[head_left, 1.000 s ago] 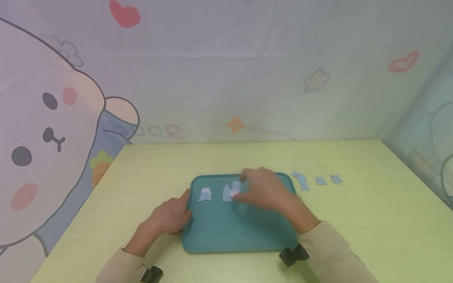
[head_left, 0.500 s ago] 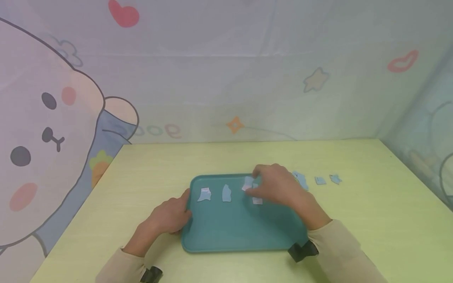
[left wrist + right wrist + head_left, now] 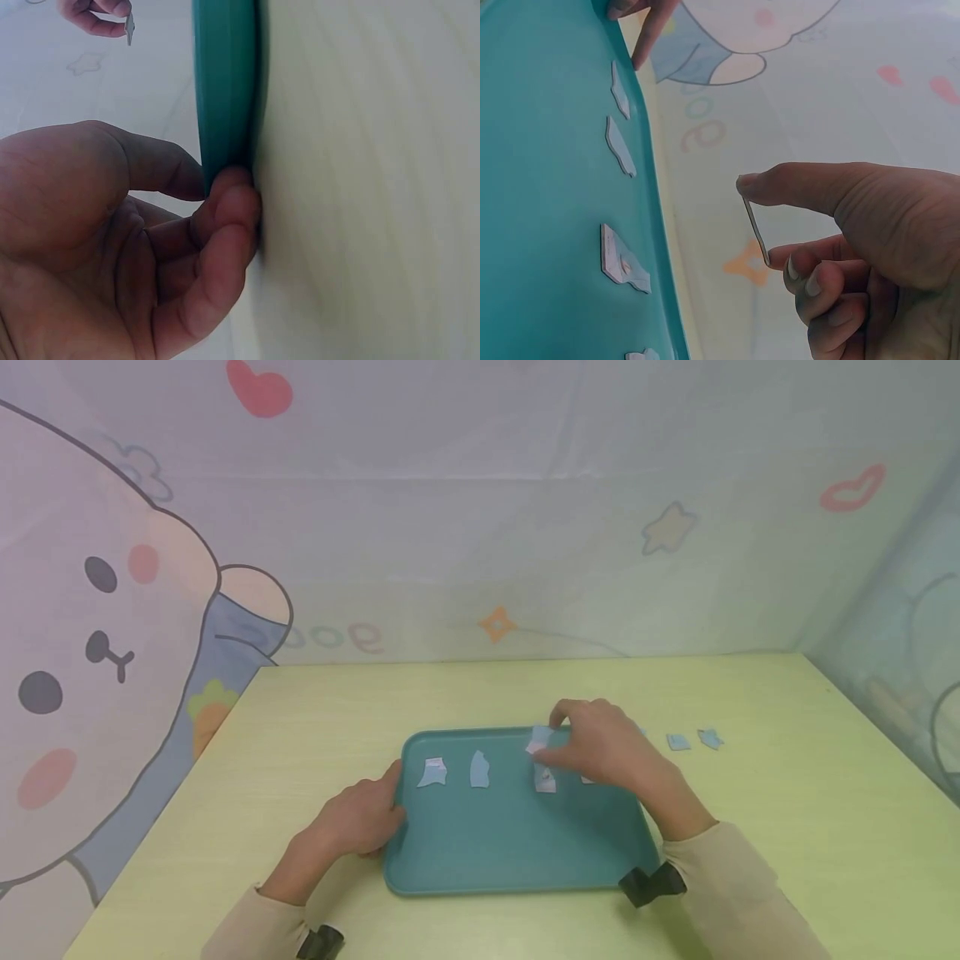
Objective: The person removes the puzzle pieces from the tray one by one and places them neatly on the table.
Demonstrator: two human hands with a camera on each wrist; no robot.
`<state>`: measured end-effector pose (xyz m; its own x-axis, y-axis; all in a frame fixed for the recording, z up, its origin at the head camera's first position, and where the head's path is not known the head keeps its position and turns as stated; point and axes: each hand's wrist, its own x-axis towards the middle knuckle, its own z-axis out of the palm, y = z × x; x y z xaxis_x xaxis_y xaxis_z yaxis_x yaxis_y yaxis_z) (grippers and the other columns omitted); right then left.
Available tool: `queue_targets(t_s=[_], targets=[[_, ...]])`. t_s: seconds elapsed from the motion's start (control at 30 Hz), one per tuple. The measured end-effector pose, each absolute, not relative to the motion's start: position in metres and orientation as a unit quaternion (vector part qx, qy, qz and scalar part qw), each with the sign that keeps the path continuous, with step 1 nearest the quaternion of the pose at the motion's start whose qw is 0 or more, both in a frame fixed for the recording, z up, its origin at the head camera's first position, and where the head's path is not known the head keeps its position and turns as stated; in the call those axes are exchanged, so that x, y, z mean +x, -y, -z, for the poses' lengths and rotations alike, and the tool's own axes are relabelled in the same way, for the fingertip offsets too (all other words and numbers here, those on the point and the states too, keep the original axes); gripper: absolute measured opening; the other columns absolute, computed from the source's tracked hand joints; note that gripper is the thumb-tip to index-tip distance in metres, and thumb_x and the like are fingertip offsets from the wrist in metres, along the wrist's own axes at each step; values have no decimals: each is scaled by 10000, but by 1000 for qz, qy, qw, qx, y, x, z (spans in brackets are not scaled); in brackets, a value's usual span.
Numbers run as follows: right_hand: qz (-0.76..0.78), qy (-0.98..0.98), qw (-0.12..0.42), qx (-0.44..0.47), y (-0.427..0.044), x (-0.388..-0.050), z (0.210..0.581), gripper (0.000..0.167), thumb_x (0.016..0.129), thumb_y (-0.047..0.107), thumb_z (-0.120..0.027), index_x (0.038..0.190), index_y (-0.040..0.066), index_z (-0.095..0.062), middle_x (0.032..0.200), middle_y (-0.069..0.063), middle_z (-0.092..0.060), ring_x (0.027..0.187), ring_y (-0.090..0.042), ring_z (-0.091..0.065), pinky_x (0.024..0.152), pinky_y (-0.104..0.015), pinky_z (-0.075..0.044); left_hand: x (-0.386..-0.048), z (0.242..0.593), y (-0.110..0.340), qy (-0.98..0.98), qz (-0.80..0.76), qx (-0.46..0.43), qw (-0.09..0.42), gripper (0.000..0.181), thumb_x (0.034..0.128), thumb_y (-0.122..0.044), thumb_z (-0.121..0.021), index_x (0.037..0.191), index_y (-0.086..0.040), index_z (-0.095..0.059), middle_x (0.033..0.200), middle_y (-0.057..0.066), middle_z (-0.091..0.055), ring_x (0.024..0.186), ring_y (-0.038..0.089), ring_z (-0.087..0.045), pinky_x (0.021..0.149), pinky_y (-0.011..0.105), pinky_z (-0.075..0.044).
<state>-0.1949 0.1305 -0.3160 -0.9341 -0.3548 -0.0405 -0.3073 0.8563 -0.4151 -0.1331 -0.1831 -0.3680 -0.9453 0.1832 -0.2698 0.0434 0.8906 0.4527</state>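
Observation:
My left hand (image 3: 363,817) grips the left rim of a teal tray (image 3: 517,856); in the left wrist view the thumb is on one side and curled fingers on the other. Above the tray's far edge, my right hand (image 3: 603,743) pinches a thin light-blue and pink puzzle piece (image 3: 541,738) between thumb and fingers. The right wrist view shows this held piece (image 3: 755,229) edge-on, off the tray. Several puzzle pieces lie spaced in a row on the tray: one at left (image 3: 432,772), a narrow one (image 3: 479,770), a printed one (image 3: 545,781), and one partly hidden under my right hand (image 3: 587,780).
Right of the tray, two pale blue puzzle pieces lie on the yellow table: a squarish piece (image 3: 678,742) and an irregular piece (image 3: 710,738). Another piece (image 3: 641,731) is mostly hidden behind my right hand. A printed cloth (image 3: 480,527) hangs behind the table.
My right hand has moved right and away from me with the pinched piece, from beside the narrow piece to the tray's far edge. My left hand stays on the rim.

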Motion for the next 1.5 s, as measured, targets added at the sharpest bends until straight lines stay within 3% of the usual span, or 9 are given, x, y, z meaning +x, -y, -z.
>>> queue_targets(t_s=[0.27, 0.47, 0.67, 0.97, 1.13, 1.33, 1.5], targets=[[203, -963, 43, -175, -137, -197, 313, 504, 905, 398, -801, 1233, 28, -705, 741, -4, -690, 636, -157, -586, 648, -341, -491, -133, 368, 184, -960, -226, 61, 154, 705, 1005, -79, -467, 1633, 103, -204, 552, 22, -529, 445, 125, -467, 476, 267, -334], [207, -962, 41, -171, -144, -197, 312, 507, 917, 385, -784, 1257, 21, -691, 559, 16, -533, 536, -137, -467, 580, -319, -407, -133, 369, 184, -960, -227, 69, 150, 699, 1009, -79, -464, 1630, 111, -205, 550, 18, -528, 448, 123, -469, 477, 267, -337], [212, -962, 34, -171, -149, -199, 311, 504, 909, 379, -786, 1241, 12, -693, 518, 60, -392, 506, -116, -362, 549, -310, -349, -133, 368, 184, -959, -230, 76, 145, 696, 1009, -82, -471, 1622, 122, -211, 566, 32, -544, 456, 133, -484, 480, 271, -345], [210, -964, 35, -161, -156, -200, 308, 511, 901, 386, -797, 1250, 29, -689, 546, 46, -423, 530, -138, -426, 578, -318, -397, -134, 368, 185, -960, -229, 77, 143, 694, 1010, -86, -470, 1622, 119, -214, 566, 28, -541, 460, 132, -478, 479, 275, -340], [208, -965, 37, -156, -161, -202, 308, 515, 900, 386, -794, 1261, 35, -684, 628, 13, -522, 614, -161, -501, 615, -320, -421, -134, 368, 185, -960, -229, 78, 143, 696, 1008, -84, -469, 1621, 122, -212, 565, 29, -544, 463, 133, -481, 482, 274, -341], [203, -965, 45, -160, -167, -203, 307, 534, 905, 358, -778, 1300, 17, -665, 572, 45, -418, 548, -144, -439, 588, -322, -389, -133, 368, 186, -959, -232, 74, 144, 703, 1003, -84, -468, 1622, 124, -208, 558, 28, -543, 458, 133, -482, 480, 271, -338], [201, -965, 47, -161, -172, -202, 305, 535, 905, 363, -772, 1295, 16, -657, 584, 38, -417, 559, -148, -439, 585, -322, -380, -132, 367, 186, -959, -233, 75, 145, 702, 1005, -84, -471, 1622, 123, -209, 557, 27, -540, 456, 132, -482, 481, 270, -337]])
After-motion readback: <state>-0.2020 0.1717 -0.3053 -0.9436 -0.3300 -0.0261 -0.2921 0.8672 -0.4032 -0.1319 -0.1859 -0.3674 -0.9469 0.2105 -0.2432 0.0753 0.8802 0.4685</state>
